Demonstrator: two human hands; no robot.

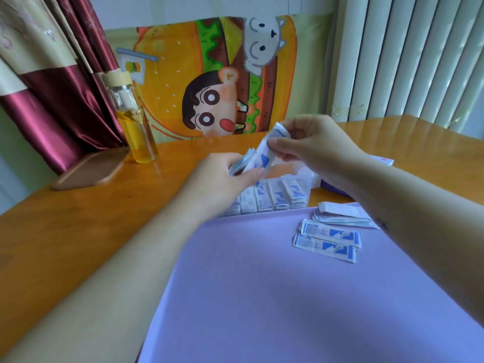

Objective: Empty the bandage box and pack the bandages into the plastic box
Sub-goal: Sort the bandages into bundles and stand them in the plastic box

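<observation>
leftmost, a wooden lid (89,169) and a glass bottle (133,121) of yellow liquid stand on the tabletop (78,218), well left of the plastic box (309,176). left hand (222,179) is just above the box's left end, fingers curled round a bundle of bandages (237,166). one bandage strip (262,155) rises from that bundle over the box. right hand (314,145), above the box's right half, pinches the strip's upper part between thumb and fingers. a row of packed bandages (272,197) stands upright inside the box. loose bandages (330,233) lie on the purple mat (262,284), in front of the box toward its right.
</observation>
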